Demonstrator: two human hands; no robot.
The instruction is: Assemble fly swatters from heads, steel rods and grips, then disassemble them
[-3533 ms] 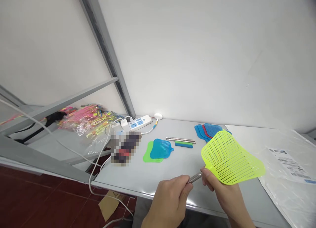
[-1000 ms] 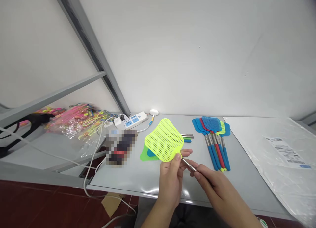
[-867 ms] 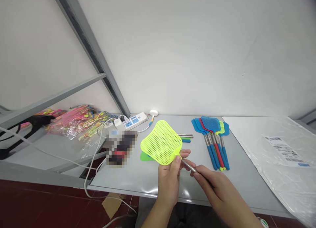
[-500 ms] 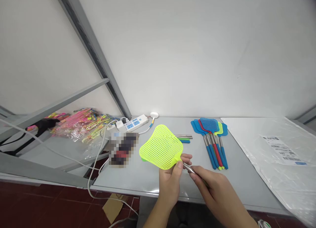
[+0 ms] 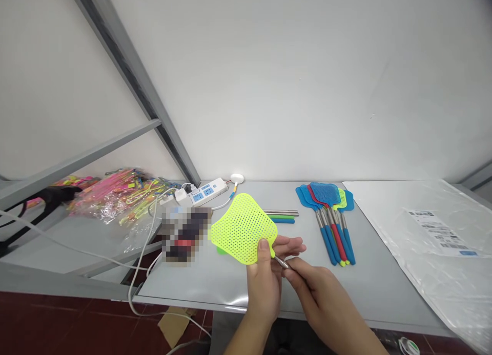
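Note:
A bright yellow-green fly swatter head (image 5: 243,227), perforated all over, is held above the table. My left hand (image 5: 266,278) grips it near its neck, thumb pressed on the mesh and the other fingers stretched out behind. From the neck runs a silver metal rod (image 5: 282,263). My right hand (image 5: 319,288) is closed around this rod, hiding its lower part. Behind the mesh, metal rods and a blue handle (image 5: 283,221) and a green one lie on the table. To the right is a fanned pile of fly swatters (image 5: 333,222) in blue, red and yellow-green.
A power strip (image 5: 207,192) with plugs and a white cable (image 5: 144,232) lies at the left. Clear plastic bags of colourful items (image 5: 119,191) sit beyond the grey frame (image 5: 130,83). A white plastic package (image 5: 418,232) covers the table's right side.
The swatter head has shifted slightly left. My left thumb has slid from the neck onto the mesh, its other fingers stretch further out, and my right hand has moved left, nearer the neck.

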